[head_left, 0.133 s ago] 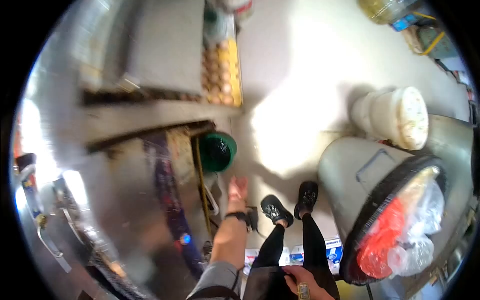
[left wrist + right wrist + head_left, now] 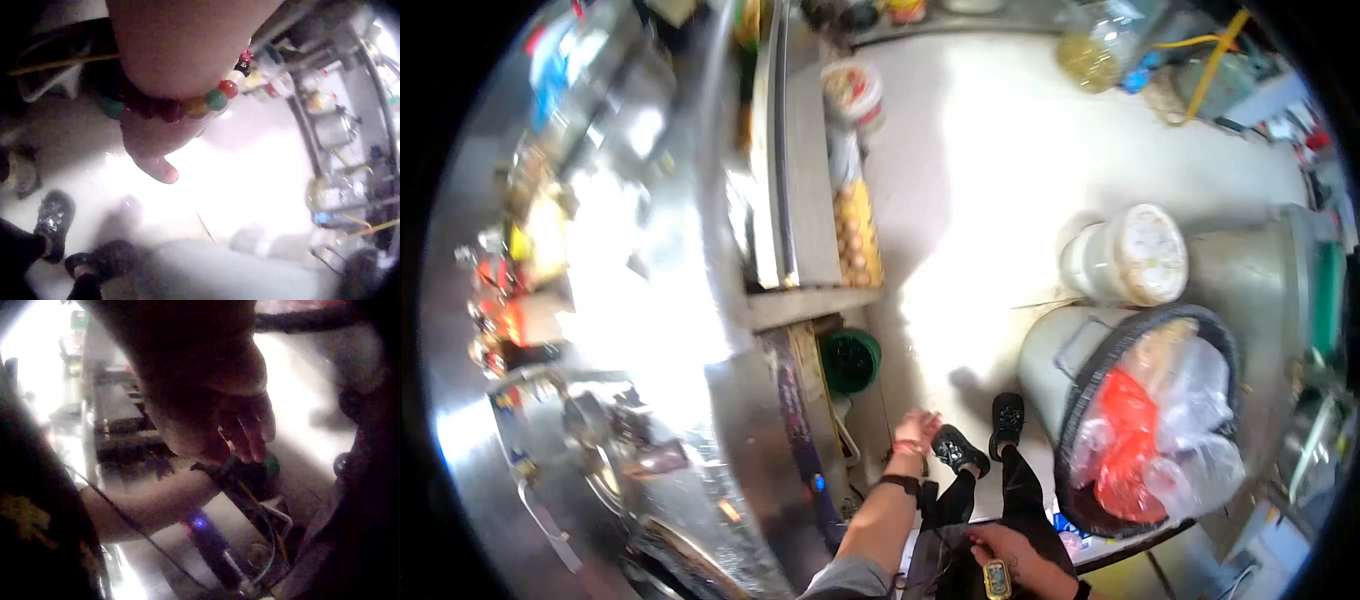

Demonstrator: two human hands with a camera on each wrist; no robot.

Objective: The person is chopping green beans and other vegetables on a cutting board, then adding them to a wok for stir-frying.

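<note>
My left hand (image 2: 918, 428) hangs over the floor near a black shoe (image 2: 957, 451), with nothing in it. A beaded bracelet circles that wrist; in the left wrist view the hand (image 2: 159, 140) shows a thumb pointing down. Close to my lap, in front of the dark clothing, is my right hand (image 2: 1000, 548), with a yellow watch-like device (image 2: 997, 579) at the wrist. The right wrist view has this hand (image 2: 212, 406) in shadow, its fingers loosely bent and holding nothing. A green bucket (image 2: 850, 362) stands just beyond the left hand.
A steel counter (image 2: 745, 430) runs along the left. Trays of eggs (image 2: 858, 240) sit on the floor by a cabinet. To the right stand a large bin (image 2: 1055, 360) with red and clear plastic bags (image 2: 1127, 440) and a white lidded bucket (image 2: 1135, 255).
The head view has swung, bringing more of the left counter into sight. My left hand has come right, closer to the shoes. The right hand stays near my lap.
</note>
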